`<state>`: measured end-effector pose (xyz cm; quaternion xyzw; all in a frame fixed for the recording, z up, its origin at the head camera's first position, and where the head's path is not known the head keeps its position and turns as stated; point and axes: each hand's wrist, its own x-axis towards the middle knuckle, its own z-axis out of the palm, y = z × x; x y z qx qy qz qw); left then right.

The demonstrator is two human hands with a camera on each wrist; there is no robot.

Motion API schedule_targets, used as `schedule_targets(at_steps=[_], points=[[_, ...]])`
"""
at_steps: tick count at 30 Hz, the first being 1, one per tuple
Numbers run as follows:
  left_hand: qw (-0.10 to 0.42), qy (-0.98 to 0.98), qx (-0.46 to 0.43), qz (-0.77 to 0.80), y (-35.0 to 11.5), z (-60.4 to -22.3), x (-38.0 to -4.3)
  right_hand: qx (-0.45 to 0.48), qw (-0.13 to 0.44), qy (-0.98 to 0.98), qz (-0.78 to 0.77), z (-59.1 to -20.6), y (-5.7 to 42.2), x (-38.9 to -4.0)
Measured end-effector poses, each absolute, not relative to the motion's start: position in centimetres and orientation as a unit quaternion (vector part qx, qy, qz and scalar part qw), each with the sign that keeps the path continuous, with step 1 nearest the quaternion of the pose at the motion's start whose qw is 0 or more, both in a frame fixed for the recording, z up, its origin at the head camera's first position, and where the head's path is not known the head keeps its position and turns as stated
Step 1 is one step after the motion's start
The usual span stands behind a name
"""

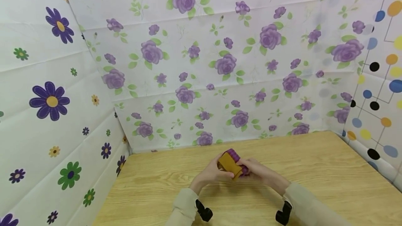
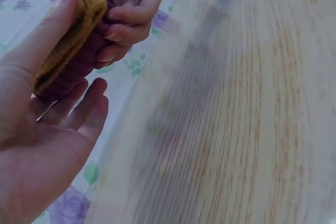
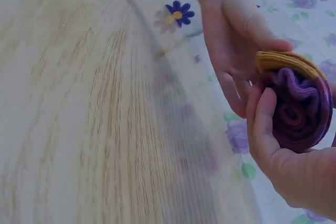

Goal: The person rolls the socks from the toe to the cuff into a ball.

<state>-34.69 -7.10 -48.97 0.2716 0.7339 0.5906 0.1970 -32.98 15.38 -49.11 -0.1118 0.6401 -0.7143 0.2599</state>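
A rolled-up pair of socks (image 1: 228, 165), purple with a mustard-yellow cuff, is held up off the table between both hands. My left hand (image 1: 208, 173) grips the roll from the left, its thumb lying on the yellow band. From the other side my right hand (image 1: 255, 170) holds the purple part with thumb and bent fingers. The roll's coiled purple end (image 3: 291, 111) shows in the right wrist view, with right-hand fingertips against it. In the left wrist view the yellow cuff (image 2: 73, 38) wraps over the purple knit.
A light wood-grain table (image 1: 150, 191) spreads under the hands. Floral cloth (image 1: 204, 62) hangs behind it, with a daisy-print cloth (image 1: 41, 132) at the left and a dotted cloth (image 1: 373, 121) at the right. A black wrist strap (image 1: 204, 211) circles the left sleeve.
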Motion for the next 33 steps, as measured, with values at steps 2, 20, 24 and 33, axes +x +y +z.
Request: schedule_targets(at_steps=[2, 20, 24, 33], points=[[0.195, 0.709, 0.257, 0.627, -7.0, -49.0, -34.6, -0.108, 0.272, 0.618, -0.729, -49.0, 15.3, -32.8], [0.121, 0.652, 0.143, 0.734, -5.3, -49.3, -34.6, -0.089, 0.119, 0.77, -0.62, -48.6, 14.0, -31.4], [0.075, 0.727, 0.157, 0.664, -5.1, -49.4, -34.4, -0.064, -0.002, 0.81, -0.583, -48.1, 13.1, -31.1], [0.038, 0.77, 0.182, 0.611, -4.9, -49.7, -34.0, -0.119, -0.097, 0.839, -0.523, -47.4, 12.3, -30.8]])
